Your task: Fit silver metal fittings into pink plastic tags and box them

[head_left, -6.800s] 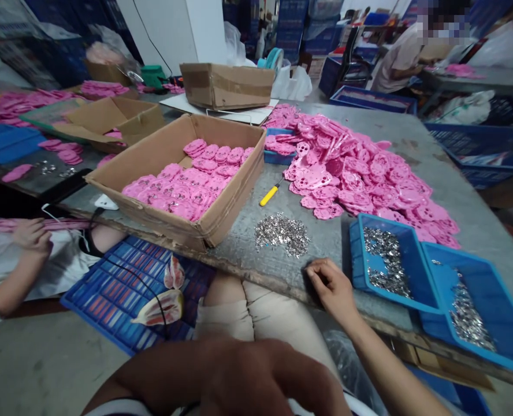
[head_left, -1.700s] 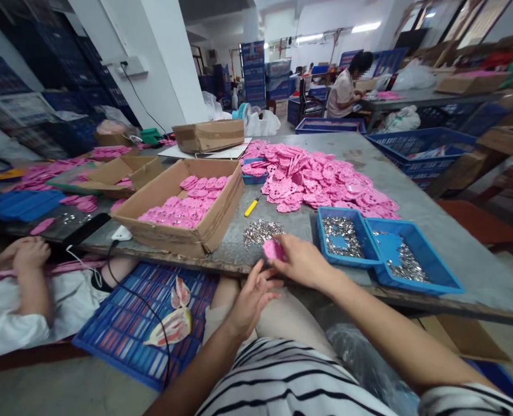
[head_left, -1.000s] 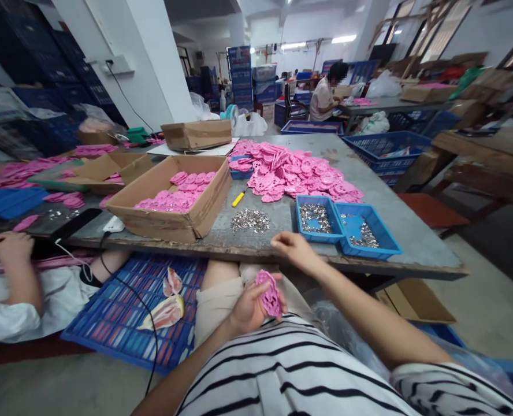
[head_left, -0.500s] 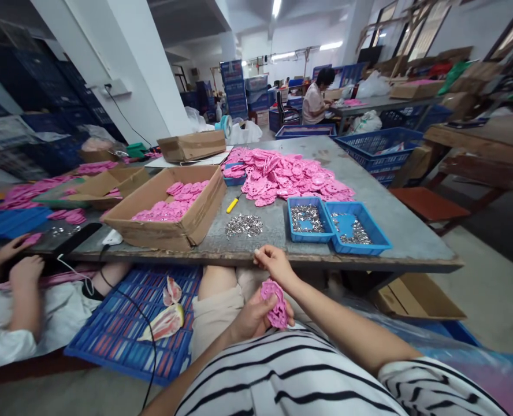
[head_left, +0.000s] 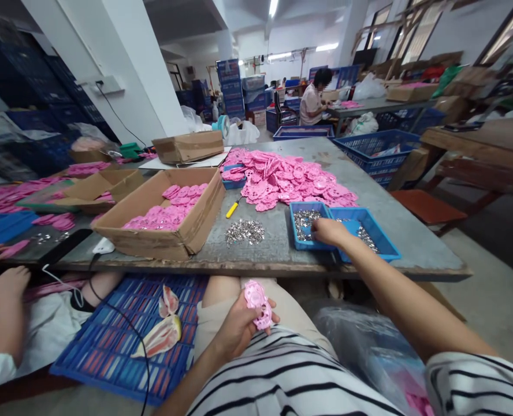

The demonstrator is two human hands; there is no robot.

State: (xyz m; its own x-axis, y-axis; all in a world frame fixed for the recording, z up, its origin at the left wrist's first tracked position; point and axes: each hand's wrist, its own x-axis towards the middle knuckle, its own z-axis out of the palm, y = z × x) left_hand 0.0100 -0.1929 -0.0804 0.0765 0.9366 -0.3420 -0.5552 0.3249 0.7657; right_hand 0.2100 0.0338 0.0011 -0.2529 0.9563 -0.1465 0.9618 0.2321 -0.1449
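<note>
My left hand (head_left: 239,323) is closed round a pink openwork piece (head_left: 259,304) above my lap. My right hand (head_left: 331,232) reaches over the two blue trays; its fingertips dip into the left blue tray (head_left: 308,245), which holds small silvery metal parts. What those fingers hold, if anything, is hidden. The right blue tray (head_left: 386,248) has similar parts and lies partly under my wrist. A loose heap of metal parts (head_left: 244,231) rests on the table, with a yellow-handled tool (head_left: 232,210) behind it. Further back spreads a large pile of pink pieces (head_left: 282,176).
A cardboard box (head_left: 196,237) with pink pieces stands left of the metal heap. At the far left are another person's hands (head_left: 11,283). Fruit peel (head_left: 163,337) lies on a blue crate (head_left: 109,346) beside my legs. A black cable crosses that crate.
My right hand has moved from above my lap, at the table edge, forward and right into the left blue tray. My left hand, with the pink piece, has shifted slightly left.
</note>
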